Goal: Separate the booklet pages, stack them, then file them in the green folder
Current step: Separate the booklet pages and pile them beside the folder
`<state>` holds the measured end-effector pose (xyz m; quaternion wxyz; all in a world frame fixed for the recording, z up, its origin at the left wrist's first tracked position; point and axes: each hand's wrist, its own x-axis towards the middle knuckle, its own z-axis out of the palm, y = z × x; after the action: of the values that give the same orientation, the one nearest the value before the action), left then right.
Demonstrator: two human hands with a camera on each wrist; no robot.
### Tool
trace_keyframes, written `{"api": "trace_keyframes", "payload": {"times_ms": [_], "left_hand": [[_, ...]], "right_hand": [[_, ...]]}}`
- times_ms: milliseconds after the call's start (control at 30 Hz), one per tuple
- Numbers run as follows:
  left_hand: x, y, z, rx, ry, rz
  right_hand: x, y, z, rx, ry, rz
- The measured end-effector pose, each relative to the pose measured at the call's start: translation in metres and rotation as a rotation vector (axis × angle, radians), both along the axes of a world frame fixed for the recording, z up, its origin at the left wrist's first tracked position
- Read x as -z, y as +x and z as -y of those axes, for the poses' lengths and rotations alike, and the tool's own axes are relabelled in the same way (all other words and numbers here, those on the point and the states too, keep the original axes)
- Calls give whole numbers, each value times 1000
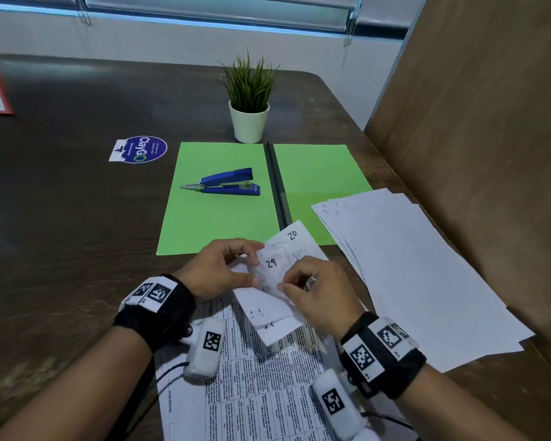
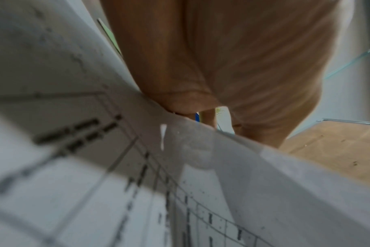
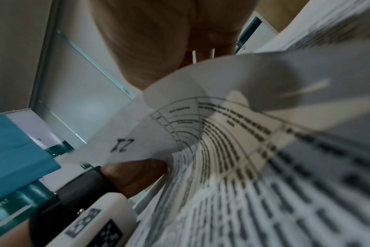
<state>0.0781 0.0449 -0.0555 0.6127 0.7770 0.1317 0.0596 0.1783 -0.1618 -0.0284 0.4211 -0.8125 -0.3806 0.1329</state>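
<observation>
The booklet [image 1: 261,377] of printed white pages lies at the table's near edge, its top corner folded up with handwritten 29 and 20 showing. My left hand [image 1: 226,268] pinches that folded corner from the left, and my right hand [image 1: 303,288] pinches it from the right. The wrist views show curled printed pages [image 2: 137,167] [image 3: 232,150] close below each palm. A spread stack of loose white sheets [image 1: 411,275] lies to the right. The green folder [image 1: 223,198] lies open and flat behind the hands.
A blue stapler [image 1: 233,183] rests on the folder's left half. A potted plant [image 1: 249,100] stands behind the folder. A round sticker [image 1: 140,149] lies to the left. A brown panel [image 1: 490,138] walls the table's right side.
</observation>
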Motion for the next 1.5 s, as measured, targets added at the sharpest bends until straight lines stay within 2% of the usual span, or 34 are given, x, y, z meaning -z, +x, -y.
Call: {"api": "trace_keyframes", "payload": {"times_ms": [167, 467, 600, 867, 1000, 1067, 1200, 1233, 1400, 1500], "left_hand": [[-2, 1, 4, -29, -91, 21], [-3, 3, 5, -53, -15, -21], [-1, 2, 5, -24, -56, -9], [-3, 2, 7, -57, -42, -24], [-8, 3, 8, -20, -15, -63], [-11, 2, 6, -3, 22, -111], [-14, 1, 5, 3, 66, -179], [-15, 1, 5, 7, 75, -195], [-18, 0, 3, 30, 108, -264], [-21, -1, 4, 23, 123, -274]], "right_hand": [[1, 2, 2, -9, 16, 47], [6, 6, 4, 8, 63, 68], [3, 4, 6, -89, 138, 94], [3, 2, -1, -57, -81, 197], [-1, -1, -1, -37, 73, 263], [-4, -1, 0, -27, 86, 238], [-5, 3, 0, -83, -277, 137], [-5, 4, 1, -69, -291, 122], [-8, 6, 5, -23, -114, 111], [-7, 7, 10, -103, -214, -20]]}}
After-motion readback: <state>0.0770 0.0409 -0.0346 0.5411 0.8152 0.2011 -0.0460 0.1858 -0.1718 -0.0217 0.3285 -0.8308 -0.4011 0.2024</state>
